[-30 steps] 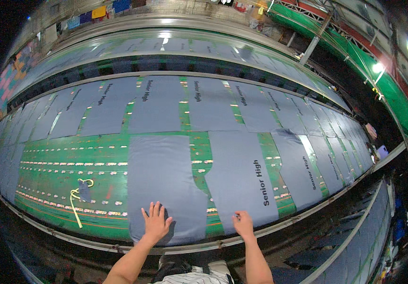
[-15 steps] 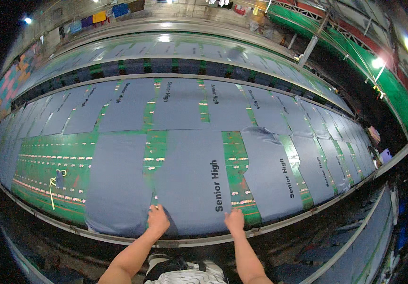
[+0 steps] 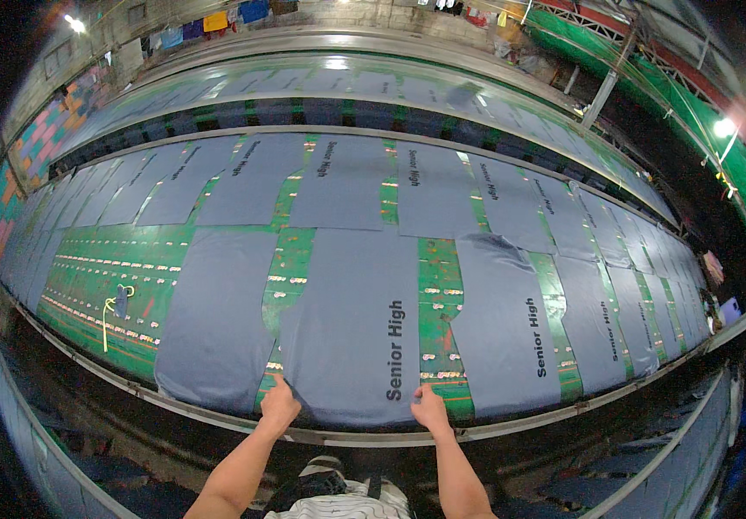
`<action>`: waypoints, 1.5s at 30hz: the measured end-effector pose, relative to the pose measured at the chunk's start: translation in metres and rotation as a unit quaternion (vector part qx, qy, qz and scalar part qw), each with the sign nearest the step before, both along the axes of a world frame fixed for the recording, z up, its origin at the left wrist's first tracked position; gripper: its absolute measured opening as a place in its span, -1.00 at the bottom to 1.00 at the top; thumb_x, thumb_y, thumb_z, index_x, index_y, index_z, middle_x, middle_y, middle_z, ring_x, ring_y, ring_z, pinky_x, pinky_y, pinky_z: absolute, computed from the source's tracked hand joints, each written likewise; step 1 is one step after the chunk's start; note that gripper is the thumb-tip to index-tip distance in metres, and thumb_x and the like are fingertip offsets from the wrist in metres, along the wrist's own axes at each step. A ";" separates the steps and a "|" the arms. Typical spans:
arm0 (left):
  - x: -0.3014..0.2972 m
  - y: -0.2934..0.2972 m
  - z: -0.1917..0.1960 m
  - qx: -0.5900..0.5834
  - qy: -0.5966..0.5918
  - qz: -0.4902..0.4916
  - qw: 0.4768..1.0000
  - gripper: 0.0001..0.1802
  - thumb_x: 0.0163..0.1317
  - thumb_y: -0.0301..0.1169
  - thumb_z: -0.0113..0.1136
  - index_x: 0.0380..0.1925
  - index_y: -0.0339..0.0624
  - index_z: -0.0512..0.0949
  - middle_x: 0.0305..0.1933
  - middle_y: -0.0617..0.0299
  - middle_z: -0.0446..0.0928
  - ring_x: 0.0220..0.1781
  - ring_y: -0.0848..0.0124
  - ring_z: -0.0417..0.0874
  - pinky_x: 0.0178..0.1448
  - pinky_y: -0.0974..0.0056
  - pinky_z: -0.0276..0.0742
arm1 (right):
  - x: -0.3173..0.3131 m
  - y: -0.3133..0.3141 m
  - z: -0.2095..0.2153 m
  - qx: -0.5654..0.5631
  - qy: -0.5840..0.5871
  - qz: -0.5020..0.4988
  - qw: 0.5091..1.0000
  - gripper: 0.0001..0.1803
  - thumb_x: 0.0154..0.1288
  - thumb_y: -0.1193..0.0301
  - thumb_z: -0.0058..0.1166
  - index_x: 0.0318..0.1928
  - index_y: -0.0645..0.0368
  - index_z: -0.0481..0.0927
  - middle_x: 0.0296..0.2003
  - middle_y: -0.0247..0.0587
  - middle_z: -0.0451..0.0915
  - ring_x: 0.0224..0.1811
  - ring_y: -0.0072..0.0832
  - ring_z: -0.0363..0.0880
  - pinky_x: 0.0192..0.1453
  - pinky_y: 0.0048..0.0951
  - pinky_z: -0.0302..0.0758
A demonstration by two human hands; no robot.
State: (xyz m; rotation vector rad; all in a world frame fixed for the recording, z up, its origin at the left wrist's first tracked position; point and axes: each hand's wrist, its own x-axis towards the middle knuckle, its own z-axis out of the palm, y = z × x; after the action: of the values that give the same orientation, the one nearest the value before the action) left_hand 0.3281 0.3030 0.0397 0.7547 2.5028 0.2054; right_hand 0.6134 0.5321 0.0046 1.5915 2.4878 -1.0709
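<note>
A grey-blue cut fabric panel [image 3: 347, 320] with black printing along its right side lies on the long green table [image 3: 439, 298] in front of me. My left hand [image 3: 279, 408] is closed at the panel's near left edge, one finger pointing forward over the green strip. At the near right edge, just beside the printing, my right hand [image 3: 431, 410] pinches the fabric between thumb and fingers. The panel lies mostly flat between both hands. Left of it is a plain grey-blue panel [image 3: 217, 311]; to the right, a printed panel [image 3: 503, 320] has a bunched fold at its far end.
A metal rail [image 3: 373, 438] runs along the table's near edge. Farther left, a small dark object with a yellow cord [image 3: 120, 301] rests on the green surface. More printed panels [image 3: 336, 186] form a far row. Another long table [image 3: 347, 82] stands behind.
My view has shifted slightly, so the table appears moved to the right. Both hands stay at the same panel's near edges, and the left one's finger now points farther forward.
</note>
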 end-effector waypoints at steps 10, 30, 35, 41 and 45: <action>-0.015 0.048 -0.008 0.045 0.117 -0.082 0.989 -0.47 0.08 -0.47 0.28 0.06 -0.37 0.36 0.00 -0.20 0.51 0.03 -0.14 0.65 0.01 -0.10 0.65 | -0.003 -0.003 0.002 -0.037 0.140 -0.046 0.988 -0.60 0.16 0.37 0.32 0.01 0.18 0.56 -0.24 0.01 0.69 -0.19 -0.11 0.68 -0.08 -0.20 0.56; 0.090 0.337 -0.003 0.177 0.138 -0.277 0.934 -0.49 0.22 -0.28 0.27 0.19 -0.07 0.47 0.29 -0.25 0.29 0.19 -0.09 0.52 0.06 -0.23 0.58 | 0.015 -0.010 0.035 -0.184 0.187 0.146 0.954 -0.79 0.12 0.58 0.22 -0.20 0.14 0.69 -0.21 -0.11 0.57 -0.12 -0.19 0.58 0.03 -0.20 0.48; 0.064 0.376 -0.050 0.093 0.032 -0.283 0.954 -0.45 0.12 -0.33 0.29 0.16 -0.17 0.48 0.25 -0.27 0.33 0.18 -0.19 0.56 0.15 -0.21 0.58 | 0.019 -0.027 0.033 -0.171 0.259 0.132 0.941 -0.68 0.16 0.58 0.25 -0.04 0.11 0.65 -0.19 -0.21 0.49 0.00 -0.21 0.49 0.14 -0.27 0.39; 0.027 0.415 0.013 0.179 -0.062 -0.259 0.947 -0.23 0.11 -0.39 0.22 0.36 -0.33 0.27 0.46 -0.20 0.21 0.39 -0.15 0.42 0.36 -0.06 0.48 | 0.008 -0.017 0.102 -0.099 0.281 0.074 0.952 -0.43 0.10 0.58 0.30 0.18 0.06 0.53 0.01 -0.04 0.49 0.20 -0.05 0.45 0.38 -0.17 0.31; 0.003 0.437 0.081 0.384 -0.107 -0.208 0.893 -0.13 0.05 -0.52 0.08 0.46 -0.38 0.12 0.54 -0.22 0.11 0.55 -0.14 0.19 0.57 0.05 0.20 | 0.007 0.006 0.163 -0.083 0.300 0.085 0.946 -0.21 0.05 0.53 0.34 0.35 0.00 0.42 0.30 0.17 0.34 0.37 0.13 0.31 0.51 -0.10 0.17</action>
State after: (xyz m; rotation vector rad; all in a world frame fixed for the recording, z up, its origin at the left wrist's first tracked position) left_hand 0.3306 0.7398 0.1207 1.4541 1.9445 1.0907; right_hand 0.6203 0.5385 0.1672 1.0923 2.6952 -1.9056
